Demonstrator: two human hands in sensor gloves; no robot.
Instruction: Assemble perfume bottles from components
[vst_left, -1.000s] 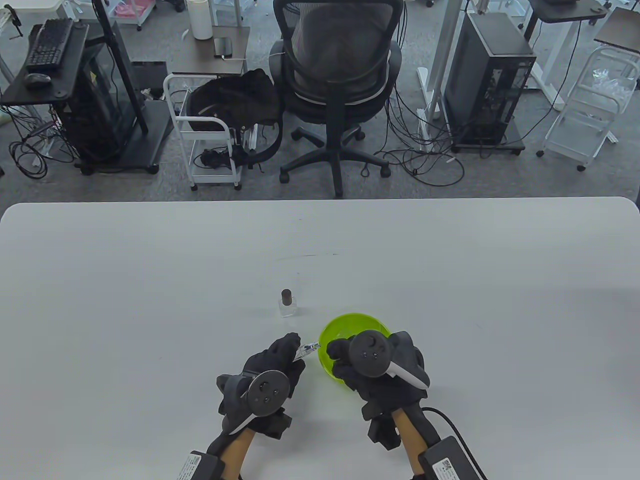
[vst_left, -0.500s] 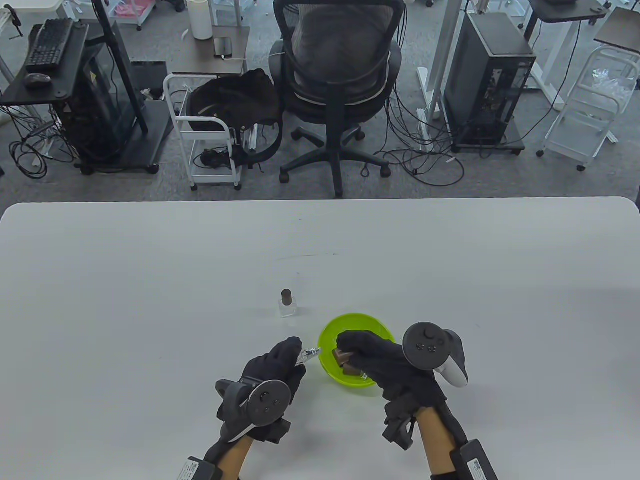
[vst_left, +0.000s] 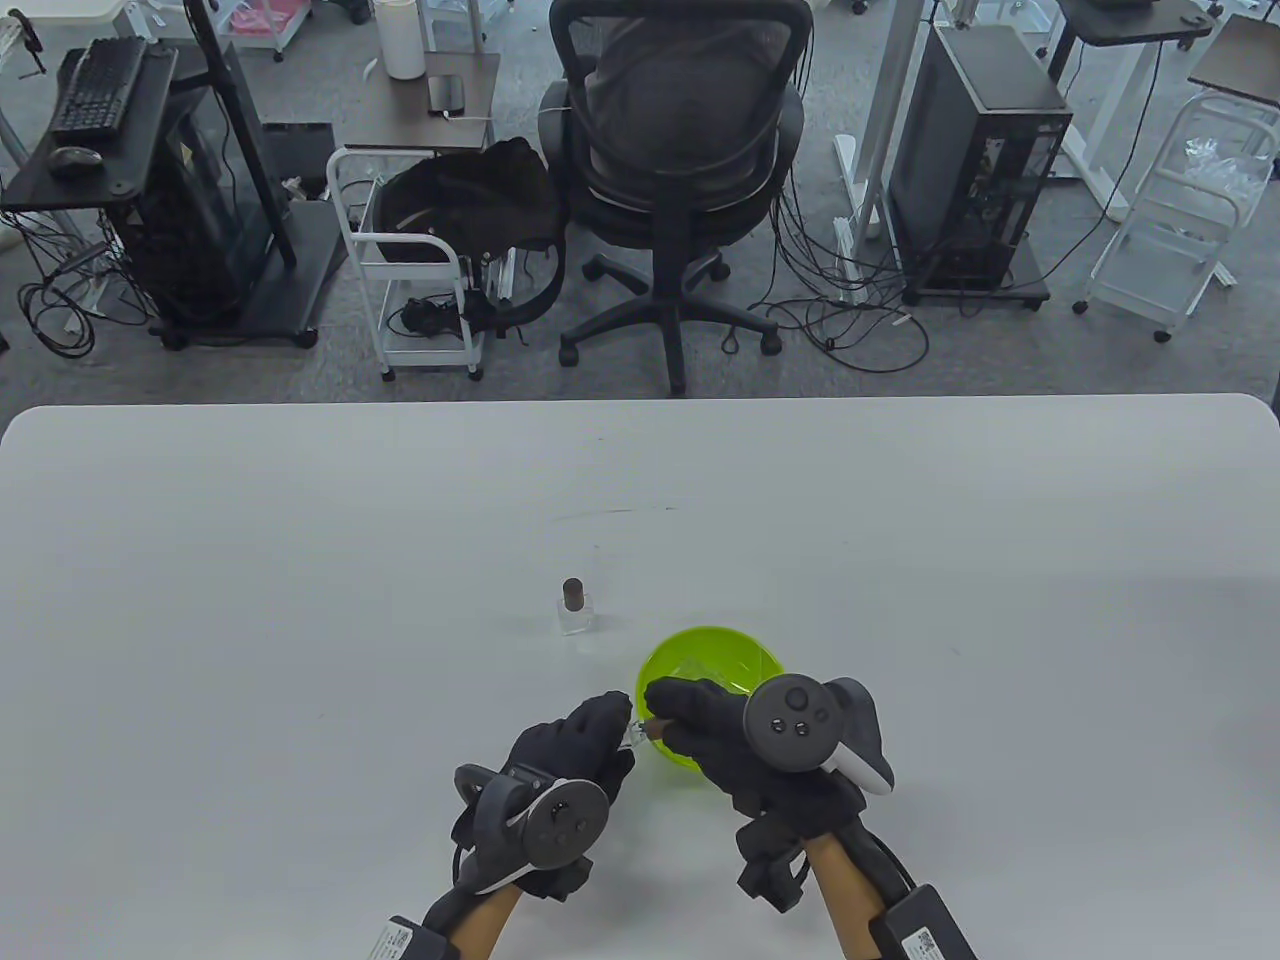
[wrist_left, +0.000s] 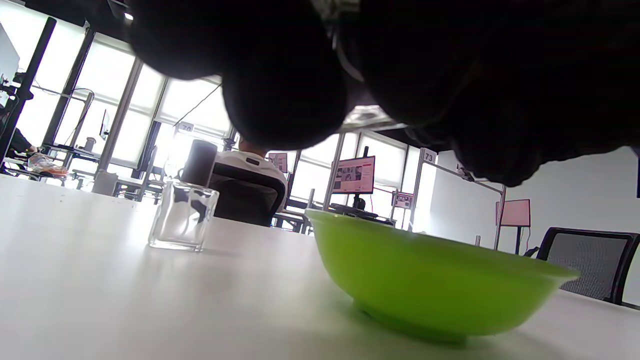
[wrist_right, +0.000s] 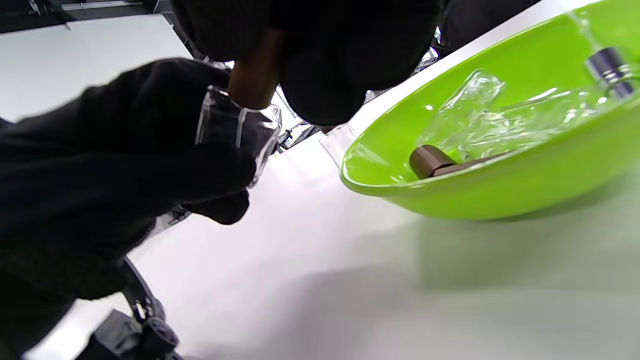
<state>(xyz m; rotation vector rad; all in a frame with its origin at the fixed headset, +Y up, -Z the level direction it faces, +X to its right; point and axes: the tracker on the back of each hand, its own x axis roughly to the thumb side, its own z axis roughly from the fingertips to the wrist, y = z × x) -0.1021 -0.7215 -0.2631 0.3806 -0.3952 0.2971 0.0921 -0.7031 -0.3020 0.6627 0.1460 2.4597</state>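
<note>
My left hand (vst_left: 590, 735) grips a clear glass perfume bottle (wrist_right: 240, 132) just left of the green bowl (vst_left: 745, 662). My right hand (vst_left: 690, 715) pinches a brown cap (wrist_right: 255, 75) and holds it against the top of that bottle. In the bowl (wrist_right: 500, 185) lie another brown cap (wrist_right: 429, 160), clear glass bottles (wrist_right: 480, 125) and a silver sprayer part (wrist_right: 607, 67). A finished bottle with a brown cap (vst_left: 575, 608) stands on the table beyond the hands, seen also in the left wrist view as the capped bottle (wrist_left: 185, 210).
The white table (vst_left: 300, 600) stretches wide on both sides of the hands. The green bowl (wrist_left: 430, 280) sits close to the right of my left hand. Beyond the table's far edge stand an office chair (vst_left: 680, 150), a white cart (vst_left: 420, 260) and computer towers.
My right hand went into the bowl, came out with a brown cap and brought it left to the bottle. My left hand shifted slightly right and nearer with the bottle.
</note>
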